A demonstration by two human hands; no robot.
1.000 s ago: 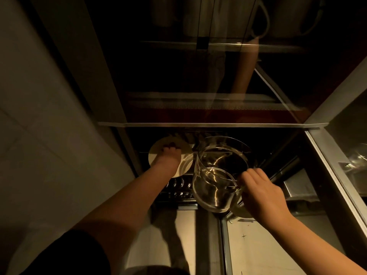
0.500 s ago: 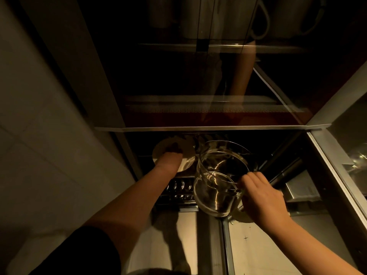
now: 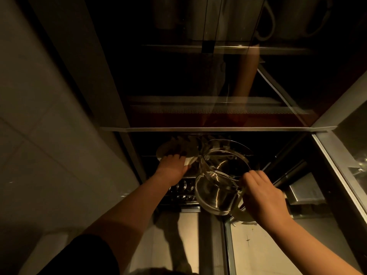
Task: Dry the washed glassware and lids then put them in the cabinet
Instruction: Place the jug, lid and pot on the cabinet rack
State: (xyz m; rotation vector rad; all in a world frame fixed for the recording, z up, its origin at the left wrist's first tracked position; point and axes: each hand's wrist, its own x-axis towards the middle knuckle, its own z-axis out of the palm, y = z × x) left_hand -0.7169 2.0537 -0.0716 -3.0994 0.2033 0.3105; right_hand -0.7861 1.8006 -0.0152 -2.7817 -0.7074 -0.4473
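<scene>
A clear glass jug (image 3: 218,179) hangs in front of the open lower compartment of a dark cabinet (image 3: 214,129). My right hand (image 3: 262,197) grips it at its right side, fingers over the rim, with a pale cloth (image 3: 241,215) bunched under the palm. My left hand (image 3: 173,167) reaches into the compartment and rests on a white round lid or plate (image 3: 168,148) standing among rack prongs. Its fingertips are partly hidden in the dark.
Above the compartment is a glass door (image 3: 218,76) with reflections, and white mugs (image 3: 264,20) sit on the top shelf. A second glass cabinet (image 3: 357,161) with glassware stands at the right. A tiled wall (image 3: 49,135) fills the left. Pale floor lies below.
My left hand has slid a little left and flattened on the white lid, which sits deeper in the rack. The jug and my right hand have barely shifted.
</scene>
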